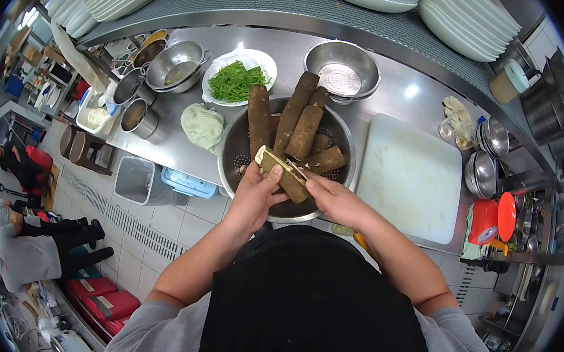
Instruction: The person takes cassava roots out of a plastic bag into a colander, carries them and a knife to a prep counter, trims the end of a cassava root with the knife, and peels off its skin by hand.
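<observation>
Several long brown roots (pixel 295 113) lie in a steel colander (pixel 346 131) on the counter, some sticking up past its rim. Over the colander's near side, my left hand (pixel 255 194) is wrapped round a partly peeled root piece (pixel 272 163), its thumb on top. The pale strip along this piece faces up. At its right end my right hand (pixel 337 197) has its fingers closed on something thin that I cannot make out, touching the piece.
A white cutting board (pixel 410 177) lies on the right. Behind stand a plate of green vegetables (pixel 236 81) and a steel bowl (pixel 342 69). A cloth (pixel 202 127) is left of the colander. Stacked plates fill the shelf (pixel 276 16). People (pixel 27 251) are at the far left.
</observation>
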### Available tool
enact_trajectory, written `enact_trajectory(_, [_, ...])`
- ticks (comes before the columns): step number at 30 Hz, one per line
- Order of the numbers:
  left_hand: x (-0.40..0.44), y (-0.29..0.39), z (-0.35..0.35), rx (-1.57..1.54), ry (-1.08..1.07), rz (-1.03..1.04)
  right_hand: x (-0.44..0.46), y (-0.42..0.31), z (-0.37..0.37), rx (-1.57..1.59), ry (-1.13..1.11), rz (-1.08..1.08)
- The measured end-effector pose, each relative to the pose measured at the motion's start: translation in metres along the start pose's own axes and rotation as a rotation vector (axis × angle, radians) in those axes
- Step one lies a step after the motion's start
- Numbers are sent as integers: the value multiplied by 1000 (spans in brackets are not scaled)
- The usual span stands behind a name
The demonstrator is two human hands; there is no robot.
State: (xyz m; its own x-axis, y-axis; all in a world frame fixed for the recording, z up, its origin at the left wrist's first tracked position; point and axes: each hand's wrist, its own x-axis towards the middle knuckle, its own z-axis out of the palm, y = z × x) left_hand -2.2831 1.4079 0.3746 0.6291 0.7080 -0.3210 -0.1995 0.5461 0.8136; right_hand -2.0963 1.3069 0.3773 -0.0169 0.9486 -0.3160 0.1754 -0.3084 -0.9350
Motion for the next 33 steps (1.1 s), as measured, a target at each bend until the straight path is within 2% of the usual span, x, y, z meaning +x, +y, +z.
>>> enact_trajectory(1, [0,1,1,4,-5,6,-2,2,1,-137,32,-125])
enact_trajectory(4, [-2,4,4,3,-5,15,-10,0,0,-305,4,-56])
enact_trajectory(7, [-3,6,8,1,-18,23,-13,-7,-2,-249,-21,25])
enact_trajectory(11, [-3,6,12,3,-30,46,-12,0,-1,-164,2,2])
enact_trajectory(13, [-2,6,11,2,-38,42,-8,9,1,-186,94,-170])
enact_trajectory(14, [-1,5,11,1,-47,36,-7,8,-1,-185,94,-170])
enact_trajectory(19, [4,6,3,5,-87,6,-16,-20,-5,243,-74,226])
enact_trajectory(33, [16,2,-13,-6,-126,-58,-13,-6,-18,503,-218,324])
